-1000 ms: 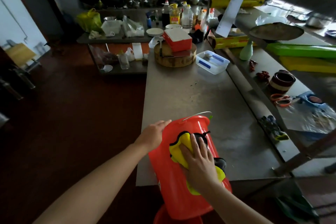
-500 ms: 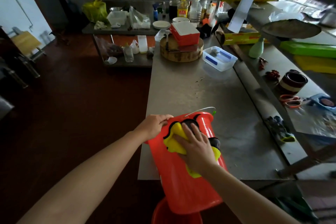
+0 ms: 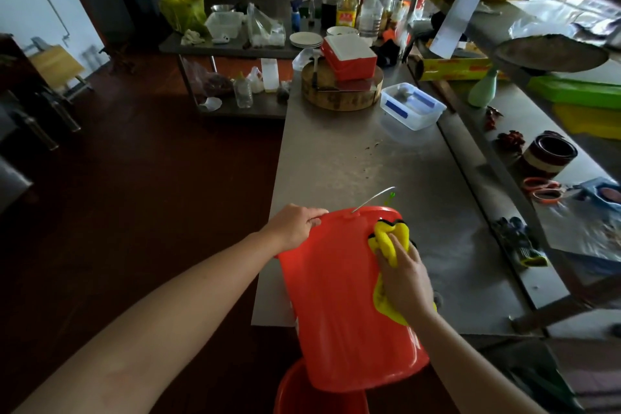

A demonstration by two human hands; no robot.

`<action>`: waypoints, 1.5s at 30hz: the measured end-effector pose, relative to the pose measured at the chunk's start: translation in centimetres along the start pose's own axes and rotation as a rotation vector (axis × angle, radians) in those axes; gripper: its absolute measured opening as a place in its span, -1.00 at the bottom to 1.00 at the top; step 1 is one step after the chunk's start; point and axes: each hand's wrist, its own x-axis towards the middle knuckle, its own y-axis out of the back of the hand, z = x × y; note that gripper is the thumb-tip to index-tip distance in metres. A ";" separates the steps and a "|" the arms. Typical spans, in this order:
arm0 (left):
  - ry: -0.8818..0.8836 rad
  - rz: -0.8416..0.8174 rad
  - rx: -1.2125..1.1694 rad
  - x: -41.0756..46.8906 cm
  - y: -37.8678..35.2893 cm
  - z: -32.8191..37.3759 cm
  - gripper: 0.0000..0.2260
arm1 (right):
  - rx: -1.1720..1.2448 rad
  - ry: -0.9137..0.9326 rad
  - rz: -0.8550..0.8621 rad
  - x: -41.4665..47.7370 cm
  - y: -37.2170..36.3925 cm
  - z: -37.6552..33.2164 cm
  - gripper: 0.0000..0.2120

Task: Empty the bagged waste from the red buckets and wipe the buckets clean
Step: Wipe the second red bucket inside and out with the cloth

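At the near edge of the steel counter (image 3: 336,161) we list the following.

Item one: red bucket (image 3: 336,306), tilted across the counter's edge, mouth turned away from us, base hanging out over the floor. Its wire handle (image 3: 373,200) stands up above the far rim.

Item two: our left hand (image 3: 295,225), fingers curled over the bucket's rim on the left side, gripping it.

Item three: our right hand (image 3: 403,279), fingers laid nearly straight, pressing a yellow cloth (image 3: 391,239) against the bucket's outer wall close to the rim on the right side. The cloth has a dark edging and shows both above the fingertips and beneath the palm.

Item four: second red bucket (image 3: 292,393), directly below the first, only part of its rim in view at the bottom of the frame.

Item five, further along the counter, well apart from the buckets: a round wooden chopping block (image 3: 336,94) with a red box (image 3: 349,56), white-lidded, set on top of it; just beside the block to the right, a clear lidded container (image 3: 411,104) with blue clips.

Item six, at the far end: a group of bottles (image 3: 346,9) and a stack of white plates (image 3: 305,39).
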 end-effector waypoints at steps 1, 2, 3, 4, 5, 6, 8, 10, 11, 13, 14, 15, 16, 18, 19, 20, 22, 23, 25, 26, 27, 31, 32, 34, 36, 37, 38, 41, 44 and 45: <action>0.000 -0.013 0.015 0.0 0.0 0.0 -0.65 | -0.093 0.097 -0.006 -1.0 -0.4 -0.4 -0.56; -0.003 -0.022 0.032 0.0 0.1 0.0 -0.64 | -0.197 0.159 -0.020 -1.9 -0.8 -1.0 -0.48; -0.008 -0.026 0.044 -0.1 0.1 -0.1 -0.62 | -0.309 0.199 -0.033 -2.9 -1.3 -1.6 -0.42; -0.013 -0.026 0.052 -0.1 0.1 -0.2 -0.61 | -0.413 0.249 -0.044 -3.8 -1.8 -2.3 -0.38; -0.018 -0.025 0.057 -0.1 0.1 -0.2 -0.61 | -0.495 0.325 -0.060 -4.8 -2.3 -3.0 -0.34; -0.021 -0.024 0.060 -0.1 0.0 -0.2 -0.62 | -0.556 0.412 -0.078 -5.7 -2.8 -3.8 -0.30; -0.027 -0.029 0.057 0.1 0.0 -0.1 -0.62 | -0.638 0.555 -0.129 -7.3 -4.3 -5.0 -0.25; -0.026 -0.040 0.040 0.1 -0.2 -0.1 -0.63 | -0.694 0.643 -0.195 -8.3 -5.4 -5.5 -0.25; -0.024 -0.045 0.034 0.1 -0.2 -0.1 -0.62 | -0.715 0.671 -0.217 -8.6 -5.7 -5.5 -0.24; -0.030 -0.048 0.034 0.0 -0.1 -0.3 -0.63 | -0.713 0.694 -0.229 -8.6 -5.6 -5.2 -0.26; -0.040 -0.043 0.037 0.0 -0.1 -0.4 -0.63 | -0.688 0.692 -0.211 -8.3 -5.3 -5.0 -0.29; -0.050 -0.035 0.038 0.0 -0.1 -0.5 -0.63 | -0.649 0.680 -0.178 -7.9 -4.8 -4.6 -0.33; -0.057 -0.024 0.039 -0.1 -0.1 -0.5 -0.64 | -0.604 0.657 -0.144 -7.5 -4.2 -4.1 -0.35; -0.066 0.000 0.034 -0.3 -0.4 -0.6 -0.64 | -0.530 0.586 -0.107 -6.7 -2.7 -2.3 -0.29; -0.066 0.009 0.026 -0.4 -0.6 -0.6 -0.64 | -0.491 0.539 -0.095 -6.4 -2.0 -1.1 -0.25; -0.064 0.015 0.019 -0.4 -0.7 -0.6 -0.64 | -0.433 0.485 -0.081 -6.2 -1.2 0.2 -0.23; -0.059 0.020 0.011 -0.4 -0.8 -0.6 -0.65 | -0.269 0.353 -0.058 -5.8 -0.2 2.7 -0.29; -0.054 0.021 0.010 -0.3 -0.9 -0.5 -0.65 | -0.179 0.270 -0.048 -5.7 0.0 3.8 -0.37; -0.048 0.027 0.009 -0.2 -1.0 -0.4 -0.65 | 0.004 0.061 -0.039 -5.4 0.3 5.0 -0.51; -0.049 0.029 0.007 -0.2 -1.1 -0.2 -0.65 | 0.091 -0.057 -0.035 -5.1 0.5 5.2 -0.54; -0.048 0.030 0.007 -0.2 -1.1 -0.1 -0.65 | 0.162 -0.156 -0.028 -4.8 0.7 5.2 -0.55; -0.047 0.021 0.031 0.3 -1.3 0.4 -0.63 | 0.199 -0.195 0.014 -4.9 0.5 4.1 -0.61; -0.051 0.023 0.042 0.5 -1.3 0.6 -0.63 | 0.138 -0.134 0.030 -5.4 0.2 3.5 -0.60; -0.066 0.024 0.062 1.0 -1.2 0.9 -0.62 | -0.144 0.056 0.064 -7.1 -0.7 2.0 -0.58; -0.076 0.018 0.074 1.7 -1.3 1.4 -0.63 | -0.407 0.258 0.057 -9.0 -1.9 0.2 -0.42; -0.079 0.019 0.081 1.9 -1.3 1.6 -0.63 | -0.491 0.352 0.021 -9.9 -2.6 -0.7 -0.34; -0.082 0.019 0.086 2.2 -1.4 1.9 -0.64 | -0.552 0.433 -0.026 -10.7 -3.4 -1.4 -0.30; -0.081 0.010 0.087 2.5 -1.5 2.3 -0.63 | -0.663 0.559 -0.121 -12.2 -5.2 -2.6 -0.30; -0.083 0.014 0.106 2.6 -1.5 2.2 -0.63 | -0.622 0.591 -0.131 -11.8 -5.1 -2.3 -0.36; -0.077 0.013 0.108 2.7 -1.5 2.1 -0.64 | -0.585 0.588 -0.123 -11.5 -4.7 -1.8 -0.38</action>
